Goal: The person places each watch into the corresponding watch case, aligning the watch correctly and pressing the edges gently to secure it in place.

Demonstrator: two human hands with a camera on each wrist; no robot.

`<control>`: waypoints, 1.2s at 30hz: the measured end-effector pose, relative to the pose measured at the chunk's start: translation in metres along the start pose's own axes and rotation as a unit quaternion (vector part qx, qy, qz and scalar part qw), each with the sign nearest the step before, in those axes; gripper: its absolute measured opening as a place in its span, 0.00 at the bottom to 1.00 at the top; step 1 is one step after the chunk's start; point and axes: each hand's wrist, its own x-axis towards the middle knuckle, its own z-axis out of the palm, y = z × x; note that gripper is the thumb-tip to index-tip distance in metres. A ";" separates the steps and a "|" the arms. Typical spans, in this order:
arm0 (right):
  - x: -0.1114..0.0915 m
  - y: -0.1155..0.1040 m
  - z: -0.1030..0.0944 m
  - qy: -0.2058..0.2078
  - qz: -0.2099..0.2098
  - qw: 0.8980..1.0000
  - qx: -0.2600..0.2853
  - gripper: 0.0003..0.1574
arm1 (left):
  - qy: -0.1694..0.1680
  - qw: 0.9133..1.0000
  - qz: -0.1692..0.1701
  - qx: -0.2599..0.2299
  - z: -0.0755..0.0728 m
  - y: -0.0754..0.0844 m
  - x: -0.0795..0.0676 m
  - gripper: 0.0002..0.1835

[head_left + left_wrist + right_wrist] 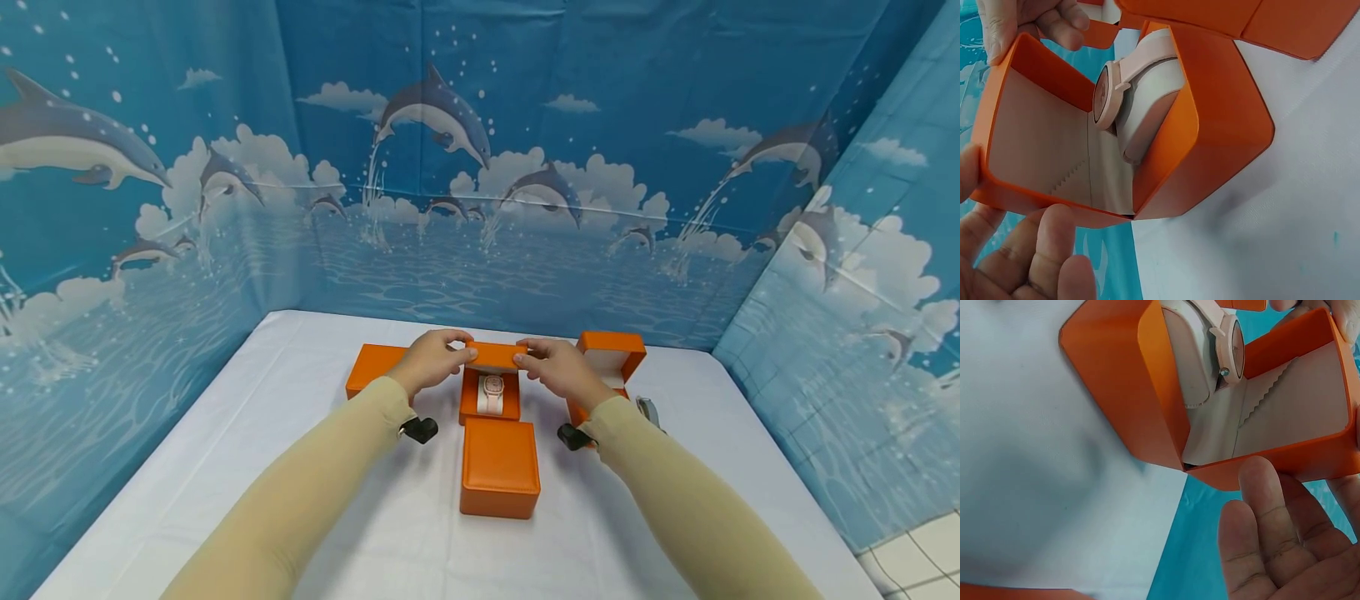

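An orange watch box [468,408] sits in the middle of the table with its lid [495,355] raised. Inside it, a pink watch [492,387] is strapped round a pale cushion [1147,100]. My left hand [432,361] pinches the lid's left end, thumb at the front edge and fingers behind. At the other end, my right hand [558,367] pinches the lid in the same manner. Both wrist views show the lid's pale lining [1310,400] and fingers spread along its sides.
A closed orange box [500,462] stands directly in front of the open one. Another orange box [372,367] is partly behind the left forearm. On the right stand an open orange box [613,342] and a watch [648,410] beside it. A dolphin-print curtain [480,267] borders the white table [247,433].
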 end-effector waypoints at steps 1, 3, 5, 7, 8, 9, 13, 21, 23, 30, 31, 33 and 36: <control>-0.001 0.000 0.000 0.001 0.000 1.000 0.001 0.35 | 0.000 1.000 0.001 0.001 0.000 0.000 0.000 0.25; -0.002 0.001 0.001 0.004 -0.002 1.000 0.001 0.34 | -0.001 1.000 0.002 0.002 0.000 0.001 -0.002 0.25; -0.003 0.001 0.002 0.007 -0.006 1.000 0.000 0.33 | -0.002 1.000 0.001 0.000 0.000 0.001 -0.003 0.24; -0.004 0.001 0.002 0.008 -0.012 1.000 -0.004 0.33 | -0.003 1.000 -0.002 -0.005 -0.001 0.002 -0.004 0.23; -0.005 0.002 0.002 0.008 -0.014 1.000 -0.006 0.33 | -0.004 1.000 -0.003 -0.007 -0.001 0.002 -0.005 0.22; -0.005 0.002 0.002 0.007 -0.016 1.000 -0.006 0.33 | -0.005 1.000 -0.004 -0.009 -0.001 0.002 -0.005 0.22; -0.007 0.003 0.003 0.007 -0.023 1.000 -0.008 0.33 | -0.011 1.000 -0.006 -0.014 -0.001 0.001 -0.005 0.20; -0.009 0.007 0.006 0.007 -0.033 0.999 -0.007 0.33 | -0.019 1.000 -0.007 -0.011 0.001 -0.001 -0.008 0.20; -0.010 0.007 0.006 0.005 -0.029 1.000 -0.001 0.34 | -0.020 1.000 -0.005 -0.010 0.001 -0.001 -0.010 0.20; -0.014 0.007 0.008 0.000 -0.009 1.000 0.003 0.32 | -0.025 1.000 0.006 0.001 0.003 -0.005 -0.014 0.18; -0.015 0.007 0.008 -0.002 -0.006 1.000 0.002 0.32 | -0.026 1.000 0.007 0.002 0.003 -0.005 -0.015 0.17; -0.016 0.007 0.009 -0.003 -0.002 1.000 0.002 0.31 | -0.026 1.000 0.009 0.007 0.004 -0.006 -0.016 0.17; -0.017 0.007 0.010 -0.007 0.001 1.000 0.004 0.30 | -0.021 0.999 0.013 0.021 0.006 -0.006 -0.019 0.15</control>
